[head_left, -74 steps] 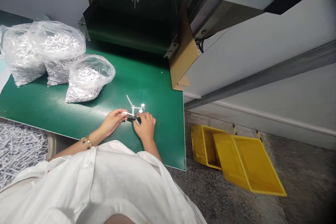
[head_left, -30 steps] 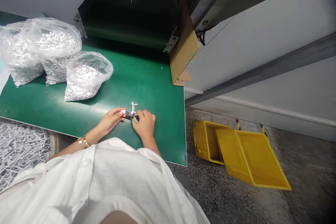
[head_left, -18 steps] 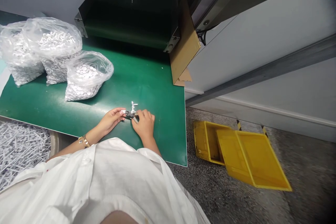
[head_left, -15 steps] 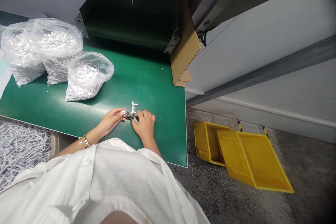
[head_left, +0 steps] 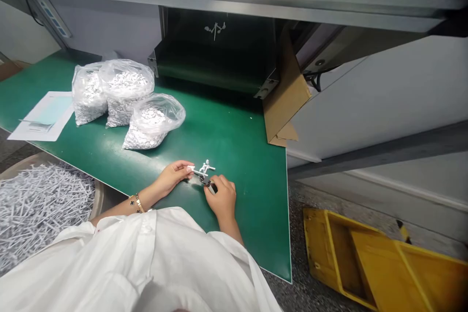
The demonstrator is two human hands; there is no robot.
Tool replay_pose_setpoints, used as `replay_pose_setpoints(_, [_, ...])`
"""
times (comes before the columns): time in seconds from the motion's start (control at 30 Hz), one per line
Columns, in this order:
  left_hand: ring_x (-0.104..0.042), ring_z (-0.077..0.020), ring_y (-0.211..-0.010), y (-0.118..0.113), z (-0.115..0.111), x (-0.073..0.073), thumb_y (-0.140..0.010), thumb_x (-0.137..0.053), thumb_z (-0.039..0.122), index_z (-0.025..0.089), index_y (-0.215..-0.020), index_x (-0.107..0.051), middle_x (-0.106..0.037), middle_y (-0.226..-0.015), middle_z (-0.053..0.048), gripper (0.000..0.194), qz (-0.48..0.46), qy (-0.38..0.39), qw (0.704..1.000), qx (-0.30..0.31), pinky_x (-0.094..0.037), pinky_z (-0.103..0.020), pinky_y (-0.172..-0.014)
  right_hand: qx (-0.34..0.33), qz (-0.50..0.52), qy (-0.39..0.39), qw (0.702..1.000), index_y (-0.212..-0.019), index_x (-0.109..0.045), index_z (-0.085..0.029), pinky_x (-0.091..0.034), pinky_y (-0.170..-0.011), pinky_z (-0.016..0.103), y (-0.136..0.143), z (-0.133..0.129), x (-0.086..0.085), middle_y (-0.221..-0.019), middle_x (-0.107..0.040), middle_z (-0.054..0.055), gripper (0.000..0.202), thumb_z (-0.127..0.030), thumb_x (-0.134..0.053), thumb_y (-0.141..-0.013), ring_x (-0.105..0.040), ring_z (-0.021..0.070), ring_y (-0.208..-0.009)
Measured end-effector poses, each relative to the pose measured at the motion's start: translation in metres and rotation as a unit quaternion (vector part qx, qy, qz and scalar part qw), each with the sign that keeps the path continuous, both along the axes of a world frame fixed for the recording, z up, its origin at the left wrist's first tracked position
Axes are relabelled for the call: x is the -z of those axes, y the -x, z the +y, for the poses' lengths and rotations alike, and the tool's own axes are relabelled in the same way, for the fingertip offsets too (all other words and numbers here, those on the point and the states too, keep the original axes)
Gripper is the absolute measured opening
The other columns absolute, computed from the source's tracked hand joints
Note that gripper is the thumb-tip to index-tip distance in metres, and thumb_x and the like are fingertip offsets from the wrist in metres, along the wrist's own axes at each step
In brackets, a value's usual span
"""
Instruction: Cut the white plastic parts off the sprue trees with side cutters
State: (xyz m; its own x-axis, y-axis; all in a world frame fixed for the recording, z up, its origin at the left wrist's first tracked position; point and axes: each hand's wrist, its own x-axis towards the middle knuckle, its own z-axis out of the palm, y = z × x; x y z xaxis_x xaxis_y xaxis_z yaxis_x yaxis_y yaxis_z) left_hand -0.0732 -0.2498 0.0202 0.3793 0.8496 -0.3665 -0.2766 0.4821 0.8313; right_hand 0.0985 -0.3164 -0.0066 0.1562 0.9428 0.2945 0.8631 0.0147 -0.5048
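Observation:
My left hand (head_left: pixel 174 176) pinches one end of a branched white plastic sprue (head_left: pixel 206 166) between thumb and fingers, over the green tabletop. In my right hand (head_left: pixel 223 196) is a pair of nippers (head_left: pixel 204 180), its fingers wrapped around the handles. The metal jaws lie against the sprue close to my left fingertips; whether they are closed on the plastic is too small to tell. Beyond my hands stands an open clear bag of small white discs (head_left: pixel 148 131). Two more clear bags of white parts (head_left: pixel 127 88) stand behind it.
A dark green conveyor (head_left: pixel 212 66) with another sprue (head_left: pixel 215 30) on it ends at the table's back. A cardboard sheet (head_left: pixel 287 102) stands beside it. Papers (head_left: pixel 60 124) lie at left. A round tub (head_left: pixel 98 200) of white sticks is lower left; yellow bins (head_left: pixel 318 239) are right.
The view has shifted, so the scene sits lower and farther right. The sprue has tilted between my hands. Both hands keep their holds.

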Motion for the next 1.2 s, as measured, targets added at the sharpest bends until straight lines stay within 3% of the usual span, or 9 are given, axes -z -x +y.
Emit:
replay_pose_setpoints(0.13, [-0.064, -0.0141, -0.068, 0.02, 0.02, -0.028, -0.065, -0.079, 0.035, 0.015, -0.093, -0.069, -0.068, -0.073, -0.003, 0.036, 0.074, -0.123, 0.986, -0.086, -0.05, -0.028, -0.074, 0.01, 0.025, -0.025, 0.999, -0.067, -0.052, -0.021, -0.032, -0.071, 0.026, -0.001, -0.001, 0.001, -0.067, -0.051, -0.002, 0.007, -0.018, -0.052, -0.074, -0.049, 0.014, -0.067])
replay_pose_setpoints(0.23, [-0.065, -0.015, -0.073, 0.041, 0.038, -0.055, -0.069, -0.076, 0.036, 0.016, -0.097, -0.068, -0.068, -0.077, -0.003, 0.035, 0.118, -0.222, 0.947, -0.202, -0.051, -0.029, -0.077, 0.002, 0.021, -0.032, 0.999, -0.07, -0.053, -0.021, -0.032, -0.071, 0.027, -0.001, -0.001, 0.002, -0.069, -0.052, -0.002, 0.006, -0.018, -0.052, -0.075, -0.049, 0.0148, -0.068])
replay_pose_setpoints(0.5, [-0.064, -0.0113, -0.076, 0.093, 0.097, -0.117, -0.078, -0.069, 0.033, 0.016, -0.097, -0.061, -0.063, -0.081, 0.0, 0.026, 0.208, -0.458, 0.759, -0.414, -0.053, -0.023, -0.075, -0.031, 0.0, -0.023, 0.999, -0.071, -0.054, -0.021, -0.031, -0.073, 0.027, 0.003, 0.0, 0.006, -0.071, -0.052, -0.001, 0.005, -0.019, -0.053, -0.076, -0.05, 0.0155, -0.072])
replay_pose_setpoints(0.67, [-0.063, -0.011, -0.085, 0.11, 0.122, -0.149, -0.086, -0.061, 0.024, 0.015, -0.102, -0.054, -0.061, -0.092, -0.001, 0.02, 0.275, -0.505, 0.666, -0.475, -0.053, -0.022, -0.076, -0.034, -0.009, -0.023, 0.999, -0.073, -0.054, -0.021, -0.031, -0.074, 0.027, 0.002, 0.0, 0.007, -0.072, -0.052, -0.001, 0.004, -0.019, -0.052, -0.077, -0.049, 0.0156, -0.073])
replay_pose_setpoints(0.8, [-0.06, -0.009, -0.086, 0.142, 0.137, -0.167, -0.09, -0.052, 0.013, 0.008, -0.106, -0.05, -0.057, -0.097, -0.004, 0.017, 0.319, -0.537, 0.55, -0.554, -0.051, -0.024, -0.081, -0.02, -0.014, -0.019, 1.0, -0.074, -0.055, -0.021, -0.031, -0.073, 0.027, 0.0, 0.0, 0.006, -0.073, -0.053, 0.0, 0.005, -0.02, -0.051, -0.077, -0.05, 0.0159, -0.073])
replay_pose_setpoints(0.9, [-0.058, -0.0087, -0.088, 0.179, 0.16, -0.165, -0.091, -0.048, 0.009, 0.004, -0.11, -0.05, -0.058, -0.103, -0.006, 0.019, 0.38, -0.51, 0.497, -0.59, -0.048, -0.025, -0.086, -0.024, -0.014, -0.018, 0.999, -0.074, -0.054, -0.021, -0.031, -0.074, 0.028, 0.002, 0.001, 0.005, -0.073, -0.053, 0.0, 0.004, -0.02, -0.052, -0.077, -0.05, 0.016, -0.074])
replay_pose_setpoints(1.03, [-0.055, -0.0158, -0.1, 0.219, 0.188, -0.137, -0.082, -0.062, 0.007, 0.003, -0.108, -0.057, -0.063, -0.109, -0.008, 0.027, 0.529, -0.423, 0.564, -0.472, -0.043, -0.033, -0.095, -0.044, -0.012, -0.019, 0.999, -0.073, -0.055, -0.021, -0.03, -0.073, 0.027, 0.006, 0.002, 0.003, -0.073, -0.053, 0.0, 0.004, -0.019, -0.053, -0.077, -0.049, 0.0158, -0.074])
replay_pose_setpoints(1.1, [-0.054, -0.0199, -0.103, 0.222, 0.189, -0.12, -0.081, -0.063, 0.009, 0.005, -0.107, -0.06, -0.064, -0.109, -0.009, 0.026, 0.576, -0.404, 0.573, -0.42, -0.039, -0.038, -0.099, -0.046, -0.015, -0.018, 0.999, -0.072, -0.055, -0.021, -0.03, -0.073, 0.028, 0.008, 0.003, 0.002, -0.073, -0.052, 0.0, 0.005, -0.019, -0.054, -0.076, -0.049, 0.0157, -0.073])
replay_pose_setpoints(1.2, [-0.054, -0.0228, -0.104, 0.196, 0.169, -0.097, -0.088, -0.054, 0.017, 0.01, -0.103, -0.062, -0.065, -0.105, -0.01, 0.019, 0.591, -0.448, 0.533, -0.408, -0.036, -0.04, -0.098, -0.027, -0.012, -0.03, 0.999, -0.071, -0.054, -0.021, -0.03, -0.072, 0.028, 0.008, 0.002, -0.001, -0.072, -0.052, 0.0, 0.005, -0.018, -0.054, -0.075, -0.048, 0.016, -0.072])
